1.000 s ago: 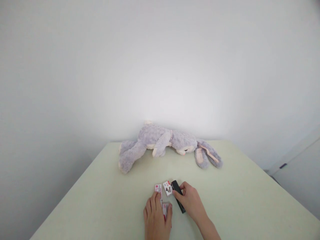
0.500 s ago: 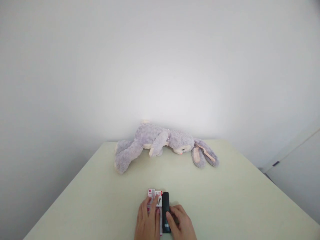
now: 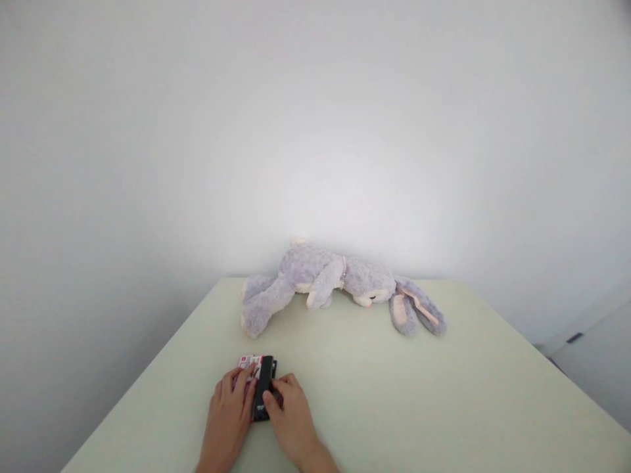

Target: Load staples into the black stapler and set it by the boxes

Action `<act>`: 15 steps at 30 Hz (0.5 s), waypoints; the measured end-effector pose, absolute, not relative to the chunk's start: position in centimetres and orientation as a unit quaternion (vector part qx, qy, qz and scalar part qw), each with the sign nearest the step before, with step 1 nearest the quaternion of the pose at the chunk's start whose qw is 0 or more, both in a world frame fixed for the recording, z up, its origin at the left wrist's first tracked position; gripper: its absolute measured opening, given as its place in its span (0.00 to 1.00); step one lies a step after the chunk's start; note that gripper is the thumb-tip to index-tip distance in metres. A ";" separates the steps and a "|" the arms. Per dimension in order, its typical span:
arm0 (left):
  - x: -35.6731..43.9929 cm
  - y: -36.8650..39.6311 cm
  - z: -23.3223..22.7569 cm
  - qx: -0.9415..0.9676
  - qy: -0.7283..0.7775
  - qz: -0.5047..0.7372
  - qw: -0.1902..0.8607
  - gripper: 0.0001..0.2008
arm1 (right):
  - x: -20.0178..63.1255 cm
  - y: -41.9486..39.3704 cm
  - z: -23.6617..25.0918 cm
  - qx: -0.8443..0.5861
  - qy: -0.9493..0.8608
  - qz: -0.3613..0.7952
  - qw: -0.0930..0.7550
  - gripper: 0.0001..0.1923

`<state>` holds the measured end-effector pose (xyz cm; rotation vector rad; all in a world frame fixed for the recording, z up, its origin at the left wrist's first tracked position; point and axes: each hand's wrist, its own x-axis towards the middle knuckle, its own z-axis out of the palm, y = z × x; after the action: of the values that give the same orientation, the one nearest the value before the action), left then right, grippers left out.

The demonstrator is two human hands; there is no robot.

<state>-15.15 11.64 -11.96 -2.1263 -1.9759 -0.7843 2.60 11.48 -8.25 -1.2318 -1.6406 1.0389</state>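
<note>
One plush rabbit (image 3: 340,286) beyond hands

table (image 3: 444,394) fills lower frame | plush rabbit (image 3: 340,282) at its far edge, centre | stapler (image 3: 263,386) lower left of centre, cards (image 3: 248,362) just left, touching | hands flanking

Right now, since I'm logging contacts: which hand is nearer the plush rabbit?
Right, slightly. The right hand lies below the plush rabbit, beside the black device; the left hand sits farther left.
</note>
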 end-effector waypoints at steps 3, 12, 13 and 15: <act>-15.0 10.9 -10.8 -0.693 -0.661 -0.275 0.085 0.22 | 4.6 10.8 -9.0 -0.511 -0.640 0.392 0.419 0.18; -2.5 7.9 -11.7 -0.809 -0.501 -0.300 0.065 0.23 | 21.2 7.1 -13.7 -0.624 -0.732 0.098 0.253 0.32; -0.9 7.9 -12.3 -0.825 -0.487 -0.276 0.082 0.27 | 22.0 6.9 -13.8 -0.621 -0.746 0.079 0.226 0.32; 1.3 7.9 -13.4 -0.829 -0.488 -0.242 0.126 0.32 | 22.6 6.7 -13.8 -0.618 -0.761 0.050 0.191 0.32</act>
<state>1.35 7.93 -13.41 -2.4141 -1.4217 -0.7055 22.62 6.68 -13.83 -1.7356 -2.1381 0.1406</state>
